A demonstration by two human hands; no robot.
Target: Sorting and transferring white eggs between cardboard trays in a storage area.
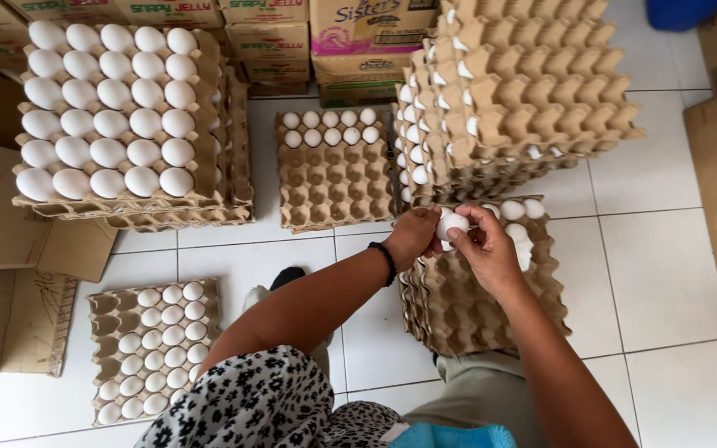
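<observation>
The fingers (473, 222) of the right hand (485, 253) and those of the left hand (415, 236) are closed together around one smooth white egg (451, 224), held in the air just above a brown moulded pulp tray stack (466, 307) on the floor. A few more white eggs (523, 209) sit at the far edge of this stack. The left wrist carries a thin black band (387, 262). Nearest to the camera is a black-and-white spotted cloth (251, 398) on the person.

To the left, on the white tiled floor (665, 249), lies a single pulp tray nearly full of eggs (153, 348), beside a flat brown cardboard sheet (10, 249). Further away, in the middle, a low tray (335, 170) has only two rows of eggs at its far side. On the left a high stack carries a full top tray (109, 112) of eggs. On the right, a tall stack (524, 91) is covered by an empty, rough tray. Behind all, brown cardboard cartons (267, 37) with green and pink labels stand in a row.
</observation>
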